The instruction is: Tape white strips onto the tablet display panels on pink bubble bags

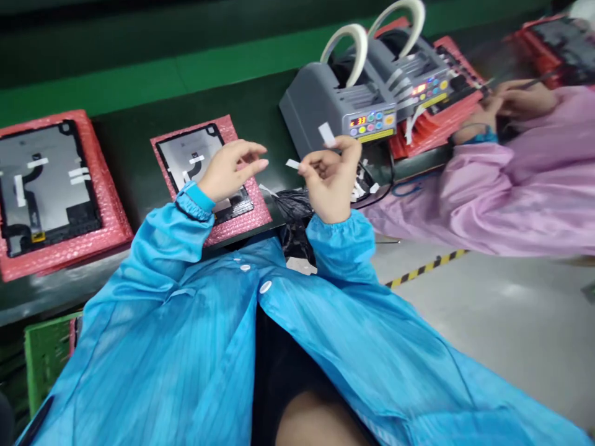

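My right hand (331,179) is raised over the belt edge, fingers curled, with small white tape strips (326,134) stuck to its fingertips. My left hand (230,167) hovers above a tablet back panel (199,164) that lies on a pink bubble-wrap mat (242,217); its fingers are loosely spread and hold nothing. White tape pieces are stuck on the panel. Both arms wear blue smock sleeves.
Two grey tape dispensers (334,102) with white tape rolls stand at the back right. A second panel on a pink mat (46,186) lies at the left. A co-worker's pink sleeve (511,179) and hands (506,102) reach over red trays (446,93). A green crate (46,353) sits below.
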The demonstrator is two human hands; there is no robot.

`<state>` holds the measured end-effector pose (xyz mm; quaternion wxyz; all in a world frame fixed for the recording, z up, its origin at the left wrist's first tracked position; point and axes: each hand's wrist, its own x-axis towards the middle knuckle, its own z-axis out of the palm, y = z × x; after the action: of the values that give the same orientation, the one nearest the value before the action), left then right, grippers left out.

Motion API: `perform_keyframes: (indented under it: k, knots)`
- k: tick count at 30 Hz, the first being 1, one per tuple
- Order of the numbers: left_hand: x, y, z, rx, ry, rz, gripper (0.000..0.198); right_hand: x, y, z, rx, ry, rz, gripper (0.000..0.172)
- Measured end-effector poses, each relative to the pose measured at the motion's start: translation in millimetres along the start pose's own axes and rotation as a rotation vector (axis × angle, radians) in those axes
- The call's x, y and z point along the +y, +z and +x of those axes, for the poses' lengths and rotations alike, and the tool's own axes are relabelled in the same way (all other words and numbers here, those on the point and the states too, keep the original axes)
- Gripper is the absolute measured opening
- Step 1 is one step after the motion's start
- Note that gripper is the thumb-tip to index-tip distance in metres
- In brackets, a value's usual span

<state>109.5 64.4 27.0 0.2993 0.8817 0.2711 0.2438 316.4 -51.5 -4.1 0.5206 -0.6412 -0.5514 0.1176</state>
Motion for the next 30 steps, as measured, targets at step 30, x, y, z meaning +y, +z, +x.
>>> perform_keyframes:
  k: [30]
  knots:
    - [-18.5, 15.2, -15.4, -0.024, -0.608, 0.314, 0.02, 38.3, 116.8, 37.6, -0.436, 0.224, 0.143, 0.056]
